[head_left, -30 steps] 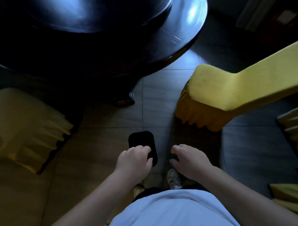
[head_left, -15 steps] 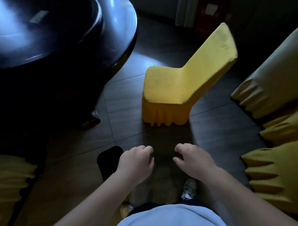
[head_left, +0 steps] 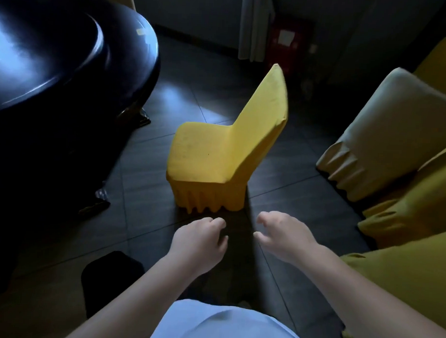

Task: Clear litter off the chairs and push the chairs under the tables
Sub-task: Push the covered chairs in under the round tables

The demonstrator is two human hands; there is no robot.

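Observation:
A chair in a bright yellow cover (head_left: 217, 156) stands alone on the dark tiled floor, its seat bare and facing the round black table (head_left: 56, 59) at the left. My left hand (head_left: 199, 241) and my right hand (head_left: 285, 236) hang in front of me, just short of the chair's skirt. Both have loosely curled fingers and hold nothing.
Several covered chairs (head_left: 400, 139) crowd the right side, one pale and the others dark yellow. A black flat object (head_left: 109, 273) lies on the floor by my left arm. A red cabinet (head_left: 289, 42) and a curtain stand at the far wall.
My view has swung right and forward: the yellow chair now sits centred ahead and closer, the table has slid to the left. My hands stay empty in front of me.

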